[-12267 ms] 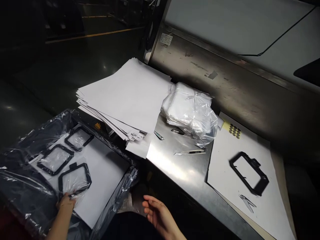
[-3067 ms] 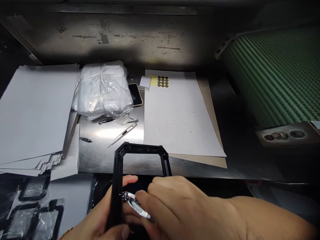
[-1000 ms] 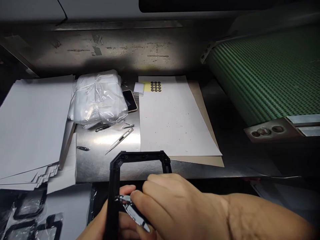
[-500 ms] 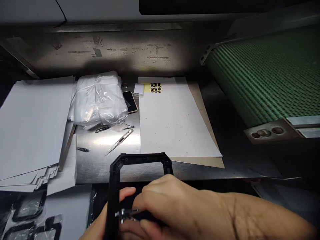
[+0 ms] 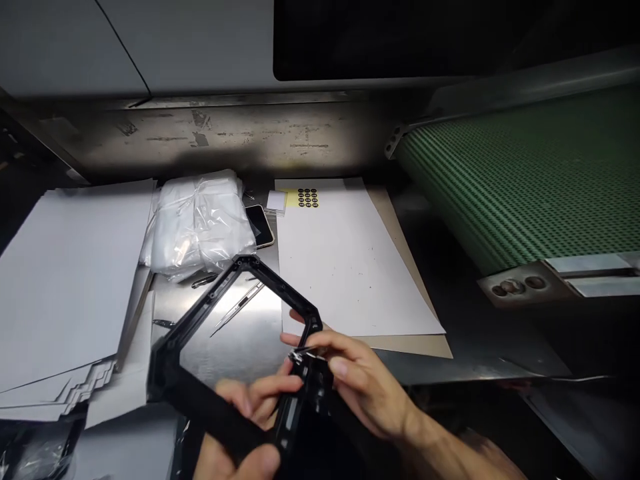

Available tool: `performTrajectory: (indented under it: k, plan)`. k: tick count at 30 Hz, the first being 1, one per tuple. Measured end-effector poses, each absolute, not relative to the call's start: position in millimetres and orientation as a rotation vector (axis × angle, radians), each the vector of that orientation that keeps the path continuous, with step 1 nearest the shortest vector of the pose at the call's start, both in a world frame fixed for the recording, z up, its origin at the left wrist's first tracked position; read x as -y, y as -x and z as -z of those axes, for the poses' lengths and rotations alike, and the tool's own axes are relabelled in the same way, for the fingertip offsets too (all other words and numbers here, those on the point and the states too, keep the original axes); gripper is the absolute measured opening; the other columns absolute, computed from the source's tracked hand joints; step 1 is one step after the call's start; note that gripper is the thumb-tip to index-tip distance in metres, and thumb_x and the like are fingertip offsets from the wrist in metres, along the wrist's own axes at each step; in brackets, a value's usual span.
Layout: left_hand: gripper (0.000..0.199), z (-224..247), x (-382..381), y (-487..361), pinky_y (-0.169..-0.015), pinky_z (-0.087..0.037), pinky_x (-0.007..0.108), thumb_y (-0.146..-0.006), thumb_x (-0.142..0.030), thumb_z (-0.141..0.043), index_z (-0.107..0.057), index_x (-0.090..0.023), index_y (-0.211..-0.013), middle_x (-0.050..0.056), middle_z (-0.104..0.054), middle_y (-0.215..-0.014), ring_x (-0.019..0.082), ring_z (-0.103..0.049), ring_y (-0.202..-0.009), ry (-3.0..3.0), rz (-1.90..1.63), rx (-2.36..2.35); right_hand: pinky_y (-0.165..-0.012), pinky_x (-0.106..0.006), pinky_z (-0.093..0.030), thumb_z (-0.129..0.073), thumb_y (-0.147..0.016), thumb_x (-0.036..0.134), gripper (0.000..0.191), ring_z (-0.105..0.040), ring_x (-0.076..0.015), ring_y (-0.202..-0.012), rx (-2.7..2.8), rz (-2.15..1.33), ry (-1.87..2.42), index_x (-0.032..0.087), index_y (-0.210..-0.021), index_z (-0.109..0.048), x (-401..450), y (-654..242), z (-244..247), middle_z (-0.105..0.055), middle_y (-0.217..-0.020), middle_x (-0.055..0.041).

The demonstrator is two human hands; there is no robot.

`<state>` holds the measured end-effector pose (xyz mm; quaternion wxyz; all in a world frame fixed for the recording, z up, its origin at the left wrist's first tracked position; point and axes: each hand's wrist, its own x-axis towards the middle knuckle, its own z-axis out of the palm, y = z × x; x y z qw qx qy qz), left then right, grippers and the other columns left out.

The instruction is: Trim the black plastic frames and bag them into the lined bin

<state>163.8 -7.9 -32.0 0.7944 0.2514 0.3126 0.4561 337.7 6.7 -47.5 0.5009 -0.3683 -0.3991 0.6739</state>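
A black frame (image 5: 200,311) with cut corners is held tilted above the front edge of the metal bench. My left hand (image 5: 245,413) grips its lower side, thumb in front and fingers behind. At the frame's right side, my right hand (image 5: 367,383) pinches a small shiny metal tool (image 5: 300,357) against the frame; its exact shape is hard to make out. Some fingers show behind the frame's right corner. A craft knife (image 5: 237,308) lies on the bench, seen through the frame's opening.
White paper (image 5: 330,267) with a yellow sticker sheet (image 5: 293,197) lies mid-bench. Left are a bundle of plastic bags (image 5: 200,223), a phone (image 5: 263,227) and a paper stack (image 5: 75,267). A green conveyor belt (image 5: 525,180) stands at right. Bagged parts (image 5: 45,453) sit lower left.
The frame has turned from upright to a slanted position and shows more of its opening. My right hand has moved from inside the opening to the frame's right side. The view has tilted up slightly.
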Motion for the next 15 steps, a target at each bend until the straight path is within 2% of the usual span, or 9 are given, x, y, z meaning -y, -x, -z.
performTrajectory:
  k: [3, 5, 6, 7, 8, 10, 11, 13, 15]
  plan:
    - [0.015, 53.3, 4.8, -168.4, -0.091, -0.036, 0.027, -0.069, -0.025, -0.062, -0.061, -0.031, -0.082, -0.003, -0.065, -0.106, 0.016, -0.046, -0.111, -0.691, -0.920, -0.564, -0.067, -0.032, -0.046, -0.046, -0.079, 0.034, 0.024, -0.058, -0.0140, -0.069, 0.942, -1.664, 0.789, 0.016, -0.094, -0.047, -19.5, -336.5, 47.0, -0.056, -0.075, -0.0039]
    - [0.028, 62.6, -9.2, -158.7, -0.086, -0.041, 0.028, -0.074, -0.023, -0.055, -0.057, -0.034, -0.100, -0.001, -0.067, -0.102, 0.018, -0.054, -0.103, -0.687, -0.723, -0.551, -0.058, -0.027, -0.046, -0.047, -0.075, 0.029, 0.021, -0.057, -0.0121, -0.063, 1.131, -1.731, 0.812, 0.014, -0.089, -0.050, -30.9, -348.3, 38.3, -0.051, -0.076, -0.0024]
    - [0.027, 64.9, -19.0, -152.0, -0.077, -0.047, 0.029, -0.080, -0.029, -0.045, -0.053, -0.034, -0.105, 0.000, -0.068, -0.097, 0.019, -0.059, -0.094, -0.608, -0.561, -0.546, -0.055, -0.025, -0.045, -0.048, -0.073, 0.025, 0.018, -0.056, -0.0113, -0.062, 1.288, -1.748, 0.853, 0.013, -0.086, -0.052, -36.8, -355.7, 32.8, -0.048, -0.078, -0.0024]
    - [0.032, 65.4, -29.3, -145.1, -0.068, -0.050, 0.032, -0.081, -0.040, -0.036, -0.053, -0.029, -0.106, 0.004, -0.067, -0.099, 0.023, -0.061, -0.089, -0.573, -0.492, -0.534, -0.052, -0.023, -0.045, -0.048, -0.070, 0.020, 0.017, -0.055, -0.0104, -0.061, 1.467, -1.737, 0.903, 0.012, -0.084, -0.054, -42.6, -362.8, 27.4, -0.046, -0.080, -0.0024]
    - [0.049, 64.0, -39.1, -139.0, -0.063, -0.051, 0.035, -0.077, -0.054, -0.027, -0.054, -0.023, -0.106, 0.010, -0.067, -0.099, 0.028, -0.062, -0.086, -0.547, -0.454, -0.512, -0.052, -0.022, -0.044, -0.048, -0.068, 0.015, 0.018, -0.054, -0.0098, -0.061, 1.657, -1.697, 0.948, 0.012, -0.083, -0.056, -48.2, -368.7, 22.5, -0.045, -0.081, -0.0023]
    - [0.062, 56.2, -53.1, -130.5, -0.053, -0.050, 0.035, -0.075, -0.059, -0.025, -0.051, -0.012, -0.107, 0.020, -0.066, -0.094, 0.033, -0.064, -0.076, -0.526, -0.381, -0.468, -0.055, -0.023, -0.043, -0.048, -0.065, 0.010, 0.021, -0.051, -0.0102, -0.063, 1.990, -1.572, 1.001, 0.012, -0.084, -0.058, -58.0, -375.6, 15.6, -0.047, -0.079, -0.0024]
    - [0.056, 50.5, -56.3, -128.3, -0.051, -0.049, 0.034, -0.076, -0.052, -0.032, -0.049, -0.009, -0.108, 0.022, -0.067, -0.088, 0.033, -0.065, -0.071, -0.534, -0.338, -0.452, -0.061, -0.024, -0.043, -0.049, -0.064, 0.009, 0.022, -0.051, -0.0112, -0.067, 2.095, -1.512, 1.005, 0.012, -0.084, -0.058, -61.6, -376.6, 13.3, -0.049, -0.080, -0.0033]
    - [0.038, 37.8, -54.4, -126.6, -0.052, -0.048, 0.032, -0.078, -0.030, -0.043, -0.045, -0.009, -0.109, 0.018, -0.069, -0.076, 0.029, -0.066, -0.063, -0.586, -0.248, -0.474, -0.075, -0.028, -0.041, -0.051, -0.065, 0.010, 0.021, -0.051, -0.0152, -0.085, 2.174, -1.426, 0.989, 0.012, -0.085, -0.059, -64.6, -375.2, 9.4, -0.051, -0.096, -0.0078]
    - [0.033, 26.0, -43.9, -126.3, -0.060, -0.047, 0.033, -0.078, -0.021, -0.043, -0.043, -0.014, -0.110, 0.011, -0.071, -0.071, 0.025, -0.066, -0.065, -0.652, -0.213, -0.581, -0.087, -0.031, -0.034, -0.052, -0.068, 0.012, 0.019, -0.042, -0.0187, -0.105, 2.106, -1.298, 1.014, 0.013, -0.086, -0.058, -60.7, -371.2, 3.9, -0.040, -0.119, -0.0108]
